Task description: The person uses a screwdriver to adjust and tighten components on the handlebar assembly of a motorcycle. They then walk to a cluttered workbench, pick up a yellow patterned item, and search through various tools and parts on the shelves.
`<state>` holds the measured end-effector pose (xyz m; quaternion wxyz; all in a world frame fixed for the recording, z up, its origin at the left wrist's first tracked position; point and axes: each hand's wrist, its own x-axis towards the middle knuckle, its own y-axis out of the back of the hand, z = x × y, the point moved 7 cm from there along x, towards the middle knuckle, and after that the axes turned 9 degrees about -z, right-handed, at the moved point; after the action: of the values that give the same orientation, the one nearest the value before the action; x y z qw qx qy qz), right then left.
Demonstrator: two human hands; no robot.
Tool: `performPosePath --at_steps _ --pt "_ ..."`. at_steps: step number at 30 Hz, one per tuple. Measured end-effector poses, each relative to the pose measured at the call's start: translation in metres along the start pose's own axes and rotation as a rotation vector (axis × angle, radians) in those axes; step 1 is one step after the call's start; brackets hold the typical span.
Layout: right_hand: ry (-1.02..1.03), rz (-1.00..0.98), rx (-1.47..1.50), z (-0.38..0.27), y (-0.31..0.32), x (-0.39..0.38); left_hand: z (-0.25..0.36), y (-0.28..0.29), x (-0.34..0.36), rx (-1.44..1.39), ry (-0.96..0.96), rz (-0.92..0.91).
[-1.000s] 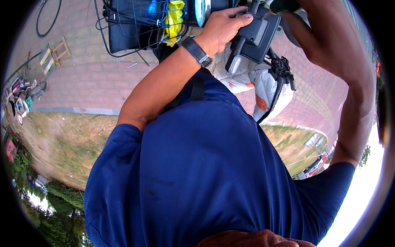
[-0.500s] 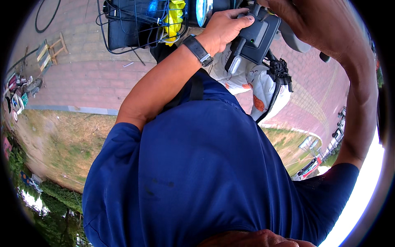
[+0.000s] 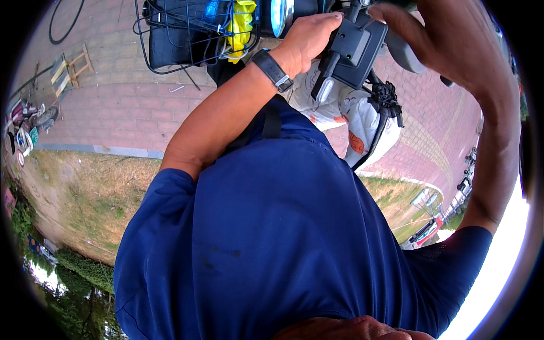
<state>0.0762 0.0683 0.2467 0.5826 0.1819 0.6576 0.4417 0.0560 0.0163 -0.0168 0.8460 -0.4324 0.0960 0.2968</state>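
Near the top edge, a black box-shaped unit point(image 3: 354, 54) with a tiny green light is fixed among handlebar parts. My left hand point(image 3: 310, 38), a dark watch on its wrist, grips the unit's left side. Its thumb lies along the upper left edge, and the other fingers are hidden behind. Above and to the right of the unit is my right hand point(image 3: 459, 42). Its thumb stretches left toward the unit's top edge, close to a short thin piece. The picture's edge cuts off the remaining fingers, so their grip cannot be told.
A wire basket point(image 3: 187, 69) at the upper left holds a black case and a yellow bag point(image 3: 241, 25). White sacks point(image 3: 362, 122) rest below the unit, beside a cable-wrapped bar point(image 3: 385, 96). A wooden frame point(image 3: 71, 73) stands on the paving further left.
My left thumb has slid from the unit's top face to its upper left edge. My right hand has lifted slightly up and to the right, its thumb now straighter.
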Motion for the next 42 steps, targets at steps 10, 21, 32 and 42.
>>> performPosePath --at_steps 10,21,32,42 --pt "-0.028 -0.001 0.012 -0.0004 -0.0013 -0.0010 -0.0003 -0.0015 -0.0009 -0.071 0.028 -0.001" --pt "-0.030 -0.005 0.019 -0.0024 0.0013 0.0024 -0.0029 0.0005 0.0015 -0.106 0.052 -0.010" --pt "-0.046 -0.004 0.027 -0.0006 0.0034 0.0033 -0.0004 0.0006 0.0011 -0.088 0.040 -0.004" --pt "-0.074 0.022 0.042 0.0023 0.0021 -0.0021 -0.0013 0.0019 0.0025 -0.108 0.048 -0.008"
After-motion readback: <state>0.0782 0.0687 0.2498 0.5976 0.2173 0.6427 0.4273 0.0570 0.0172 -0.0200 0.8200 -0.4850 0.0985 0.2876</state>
